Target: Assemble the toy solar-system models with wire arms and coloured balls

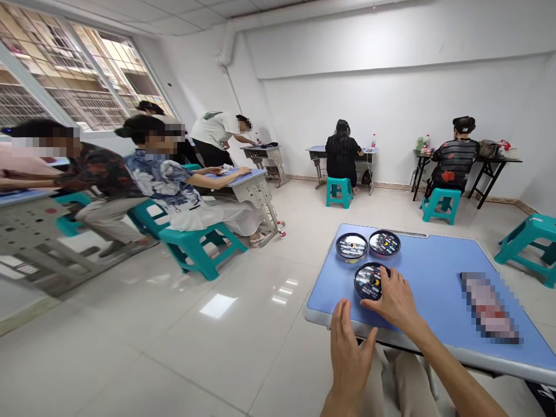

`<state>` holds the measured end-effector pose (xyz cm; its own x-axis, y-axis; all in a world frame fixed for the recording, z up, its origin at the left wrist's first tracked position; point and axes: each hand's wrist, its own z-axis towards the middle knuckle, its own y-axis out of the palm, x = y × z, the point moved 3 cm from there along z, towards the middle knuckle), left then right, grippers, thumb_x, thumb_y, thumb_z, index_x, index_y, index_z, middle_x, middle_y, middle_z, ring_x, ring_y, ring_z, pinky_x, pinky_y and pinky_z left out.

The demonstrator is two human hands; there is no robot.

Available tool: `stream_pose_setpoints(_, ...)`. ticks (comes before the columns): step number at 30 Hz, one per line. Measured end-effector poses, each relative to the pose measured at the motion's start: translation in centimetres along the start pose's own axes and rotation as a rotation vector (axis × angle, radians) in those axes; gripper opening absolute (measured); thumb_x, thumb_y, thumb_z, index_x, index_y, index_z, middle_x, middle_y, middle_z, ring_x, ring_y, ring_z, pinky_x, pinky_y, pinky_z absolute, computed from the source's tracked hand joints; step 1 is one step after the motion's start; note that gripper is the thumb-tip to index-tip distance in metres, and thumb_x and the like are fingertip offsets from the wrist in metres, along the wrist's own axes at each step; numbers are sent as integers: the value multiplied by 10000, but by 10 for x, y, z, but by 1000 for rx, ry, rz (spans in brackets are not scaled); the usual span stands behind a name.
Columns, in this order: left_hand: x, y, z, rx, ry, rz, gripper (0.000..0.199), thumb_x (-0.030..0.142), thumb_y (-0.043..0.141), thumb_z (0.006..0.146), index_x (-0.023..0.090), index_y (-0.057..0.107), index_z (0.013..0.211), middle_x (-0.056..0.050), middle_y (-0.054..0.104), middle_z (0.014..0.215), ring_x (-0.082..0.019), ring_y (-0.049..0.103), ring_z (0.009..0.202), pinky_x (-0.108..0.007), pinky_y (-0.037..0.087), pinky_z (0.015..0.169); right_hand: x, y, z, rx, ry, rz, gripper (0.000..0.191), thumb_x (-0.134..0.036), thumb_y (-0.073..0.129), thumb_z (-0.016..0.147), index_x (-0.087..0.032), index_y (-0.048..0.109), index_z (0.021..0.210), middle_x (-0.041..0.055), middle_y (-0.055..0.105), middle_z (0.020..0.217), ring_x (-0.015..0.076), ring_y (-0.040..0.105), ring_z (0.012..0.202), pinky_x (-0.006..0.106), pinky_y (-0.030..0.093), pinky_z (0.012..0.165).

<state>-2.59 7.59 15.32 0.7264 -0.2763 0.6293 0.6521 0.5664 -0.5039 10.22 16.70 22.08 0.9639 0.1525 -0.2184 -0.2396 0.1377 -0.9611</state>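
Note:
Three round black-rimmed containers with dark printed lids stand on the blue desk. My right hand [393,295] grips the nearest round container [367,281] from its right side, thumb at the front edge and fingers on the lid. Behind it are the back left container [351,246] and the back right container [384,243], side by side. My left hand [351,353] is raised at the desk's front edge, fingers and thumb apart, holding nothing.
The blue desk [430,266] carries a blurred-out flat object [490,307] at the right. A green stool [532,246] stands beyond its right side. Several people sit or stand at other desks, left and ahead. A small bottle [281,229] is on the floor.

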Motion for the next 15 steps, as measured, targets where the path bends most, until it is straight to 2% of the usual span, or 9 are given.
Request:
stream_pose_setpoints(3, -5, 17, 21, -168, -27, -46, 917, 333, 663, 826, 187, 81, 1520, -213, 310, 1530, -350, 284, 1433, -572, 350, 1097, 0, -3, -6, -43, 11, -20, 945, -574, 735, 654, -74, 436, 1399, 263, 514, 1321, 390, 493, 1196, 443, 387, 956)
stream_pose_setpoints(6, -11, 30, 36, -272, -103, -143, 1041, 340, 726, 753, 179, 48, 1526, -227, 282, 1545, -364, 271, 1437, -561, 327, 1111, -3, -4, -2, -54, -38, -37, 984, -548, 751, 623, -78, 413, 1418, 279, 436, 1407, 416, 409, 1285, 458, 348, 993)
stream_pose_setpoints(9, -11, 35, 48, -295, -118, -227, 1048, 299, 732, 717, 182, 79, 1529, -213, 301, 1542, -358, 286, 1432, -539, 309, 1124, -7, -4, 5, -51, -102, -54, 954, -495, 738, 630, -88, 410, 1428, 269, 434, 1404, 405, 411, 1273, 448, 332, 990)
stream_pose_setpoints(15, -8, 37, 57, -278, -116, -254, 1018, 244, 713, 694, 158, 132, 1527, -198, 402, 1485, -335, 359, 1389, -499, 351, 1098, -9, -9, 13, -74, -128, -88, 897, -494, 712, 640, -114, 447, 1408, 217, 553, 1194, 365, 513, 1068, 418, 354, 876)
